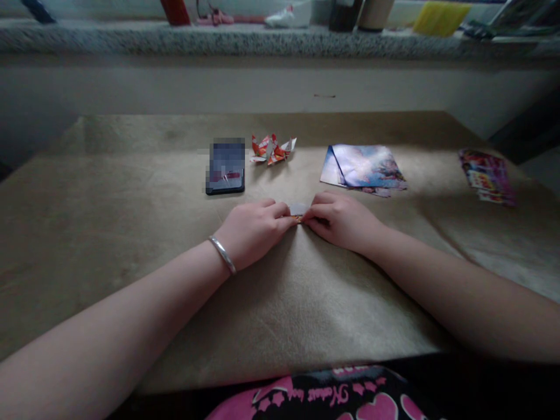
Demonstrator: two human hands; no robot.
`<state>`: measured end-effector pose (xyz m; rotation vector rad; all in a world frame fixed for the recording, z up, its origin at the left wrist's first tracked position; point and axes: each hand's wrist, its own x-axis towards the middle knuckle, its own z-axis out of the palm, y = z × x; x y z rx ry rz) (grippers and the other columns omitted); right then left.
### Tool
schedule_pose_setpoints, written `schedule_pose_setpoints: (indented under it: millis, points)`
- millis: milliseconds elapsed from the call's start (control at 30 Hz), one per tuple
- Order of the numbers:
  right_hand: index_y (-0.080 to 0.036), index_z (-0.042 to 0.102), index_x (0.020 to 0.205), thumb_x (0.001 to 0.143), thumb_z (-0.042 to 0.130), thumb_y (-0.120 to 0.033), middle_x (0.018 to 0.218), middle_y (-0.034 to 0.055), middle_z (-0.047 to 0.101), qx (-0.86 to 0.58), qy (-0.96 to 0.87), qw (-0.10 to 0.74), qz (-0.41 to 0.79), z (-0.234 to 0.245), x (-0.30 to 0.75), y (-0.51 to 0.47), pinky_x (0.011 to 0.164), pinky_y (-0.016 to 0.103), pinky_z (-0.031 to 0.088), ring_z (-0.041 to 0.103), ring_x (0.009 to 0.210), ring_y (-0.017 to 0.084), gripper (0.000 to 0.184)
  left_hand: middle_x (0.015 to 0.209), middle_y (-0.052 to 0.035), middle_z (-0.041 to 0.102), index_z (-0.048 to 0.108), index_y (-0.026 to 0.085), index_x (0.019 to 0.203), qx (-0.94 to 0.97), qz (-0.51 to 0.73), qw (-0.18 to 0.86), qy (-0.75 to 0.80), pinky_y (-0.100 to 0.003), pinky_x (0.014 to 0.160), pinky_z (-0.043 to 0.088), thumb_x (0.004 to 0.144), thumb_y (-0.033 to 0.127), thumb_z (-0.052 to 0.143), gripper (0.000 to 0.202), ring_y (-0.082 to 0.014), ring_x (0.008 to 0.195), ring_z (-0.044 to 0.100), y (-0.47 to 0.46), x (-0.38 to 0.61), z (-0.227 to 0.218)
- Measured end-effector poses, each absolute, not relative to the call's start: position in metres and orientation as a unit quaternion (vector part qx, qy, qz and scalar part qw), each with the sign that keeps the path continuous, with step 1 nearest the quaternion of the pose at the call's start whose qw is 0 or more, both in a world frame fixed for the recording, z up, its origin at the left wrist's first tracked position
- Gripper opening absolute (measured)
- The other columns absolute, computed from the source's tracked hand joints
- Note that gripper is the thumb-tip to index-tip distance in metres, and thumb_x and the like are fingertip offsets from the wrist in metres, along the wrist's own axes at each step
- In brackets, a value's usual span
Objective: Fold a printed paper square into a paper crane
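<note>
A small folded piece of paper, pale on top with an orange-brown edge, lies on the table between my two hands. My left hand, with a silver bangle at the wrist, pinches its left end. On the right end, the fingertips of my right hand are closed. Much of the paper is hidden under my fingers. Just beyond my left hand sits a cluster of red, orange and white folded paper pieces. Past my right hand is a stack of shiny blue-violet printed sheets.
A phone lies left of the folded pieces. Purple and red printed cards are at the table's right side. Behind the tan-covered table, a granite ledge carries several items, including a yellow object.
</note>
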<state>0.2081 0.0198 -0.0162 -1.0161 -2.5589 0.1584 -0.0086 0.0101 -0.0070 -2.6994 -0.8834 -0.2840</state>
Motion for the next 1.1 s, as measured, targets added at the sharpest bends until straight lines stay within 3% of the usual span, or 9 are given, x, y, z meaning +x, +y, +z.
schedule_pose_setpoints:
  millis: [200, 433, 633, 933, 1100]
  points:
    - [-0.018, 0.073, 0.086, 0.086, 0.054, -0.023, 0.077, 0.006, 0.061, -0.375, -0.906, 0.188, 0.055, -0.016, 0.207, 0.02, 0.065, 0.026, 0.038, 0.054, 0.074, 0.016, 0.02, 0.092, -0.0024, 0.068, 0.069, 0.021, 0.1, -0.932, -0.087, 0.148, -0.318, -0.026, 0.056, 0.042, 0.09, 0.024, 0.054, 0.019, -0.0172, 0.079, 0.061, 0.007, -0.006, -0.006]
    - [-0.019, 0.073, 0.085, 0.086, 0.053, -0.025, 0.076, 0.0059, 0.061, -0.391, -0.903, 0.175, 0.034, -0.013, 0.204, 0.015, 0.064, 0.027, 0.037, 0.053, 0.073, 0.017, 0.021, 0.091, 0.0012, 0.069, 0.069, 0.029, 0.104, -0.932, -0.122, 0.137, -0.312, -0.024, 0.058, 0.042, 0.091, 0.027, 0.054, 0.019, -0.0153, 0.079, 0.06, 0.013, -0.011, -0.011]
    - [-0.018, 0.072, 0.083, 0.088, 0.05, -0.024, 0.083, 0.0073, 0.065, -0.373, -0.913, 0.164, -0.014, -0.014, 0.204, 0.013, 0.064, 0.028, 0.036, 0.052, 0.076, 0.018, 0.023, 0.089, 0.0003, 0.068, 0.071, 0.028, 0.099, -0.931, -0.126, 0.123, -0.32, -0.025, 0.059, 0.043, 0.091, 0.027, 0.053, 0.019, -0.0156, 0.079, 0.06, 0.014, -0.01, -0.012]
    - [-0.026, 0.07, 0.104, 0.093, 0.046, -0.027, 0.09, 0.0043, 0.069, -0.32, -0.935, 0.123, -0.09, -0.013, 0.211, 0.009, 0.061, 0.03, 0.031, 0.054, 0.079, 0.017, 0.026, 0.094, -0.0005, 0.068, 0.07, 0.026, 0.101, -0.934, -0.1, 0.125, -0.32, -0.025, 0.062, 0.045, 0.09, 0.025, 0.054, 0.019, -0.0155, 0.081, 0.059, 0.012, -0.008, -0.009]
    - [-0.025, 0.071, 0.101, 0.093, 0.047, -0.028, 0.091, 0.0047, 0.069, -0.317, -0.937, 0.092, -0.113, -0.009, 0.208, 0.009, 0.058, 0.032, 0.028, 0.054, 0.076, 0.017, 0.025, 0.095, -0.0012, 0.068, 0.07, 0.027, 0.102, -0.935, -0.097, 0.128, -0.317, -0.024, 0.061, 0.044, 0.091, 0.024, 0.053, 0.02, -0.0148, 0.081, 0.059, 0.011, -0.008, -0.007]
